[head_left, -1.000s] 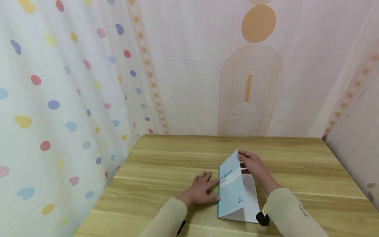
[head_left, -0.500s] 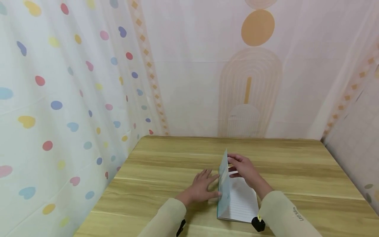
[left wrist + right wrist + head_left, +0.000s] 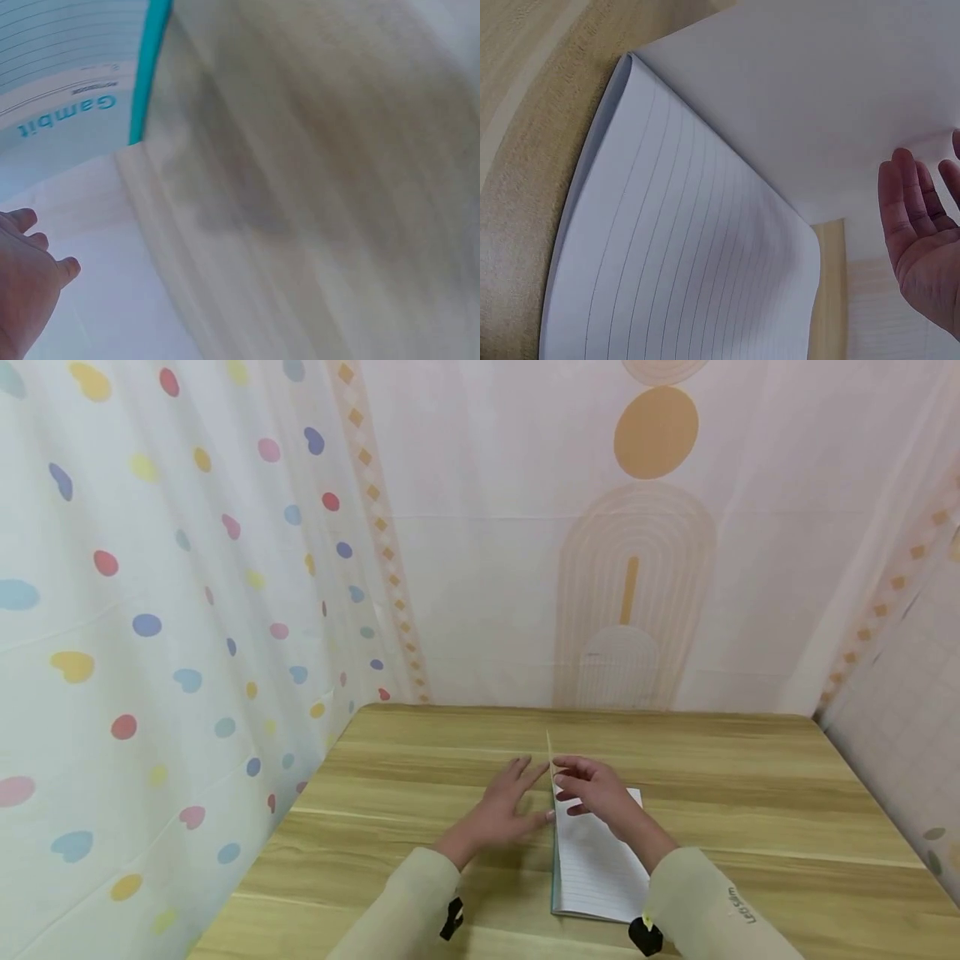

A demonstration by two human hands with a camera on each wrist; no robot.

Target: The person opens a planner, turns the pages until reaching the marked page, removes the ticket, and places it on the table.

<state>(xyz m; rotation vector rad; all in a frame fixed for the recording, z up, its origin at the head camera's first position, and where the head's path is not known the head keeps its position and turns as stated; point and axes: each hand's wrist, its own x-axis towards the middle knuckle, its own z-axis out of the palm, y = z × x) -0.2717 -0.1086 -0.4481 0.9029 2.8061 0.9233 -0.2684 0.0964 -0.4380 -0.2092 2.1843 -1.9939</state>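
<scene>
A notebook lies on the wooden table, its lined white page (image 3: 600,872) facing up. Its light-blue cover (image 3: 67,112), printed "Gambit" beside a teal spine, stands about upright and is seen edge-on in the head view. The cover's plain white inner side (image 3: 802,97) shows in the right wrist view. My right hand (image 3: 596,789) is above the page, slightly bent fingers at the cover's inner side. On the cover's outer side is my left hand (image 3: 506,802), fingers spread; thumb and index tips reach the cover, though contact is hard to tell.
The wood-grain table (image 3: 420,777) extends around the notebook on all sides. A dotted curtain (image 3: 187,610) hangs at the left, and a pale patterned curtain (image 3: 487,568) hangs behind the table's far edge. Both sleeved wrists wear black devices.
The cover has swung left from half raised to about upright, uncovering the lined page. My right hand has moved left with it. The left hand has shifted slightly away from me.
</scene>
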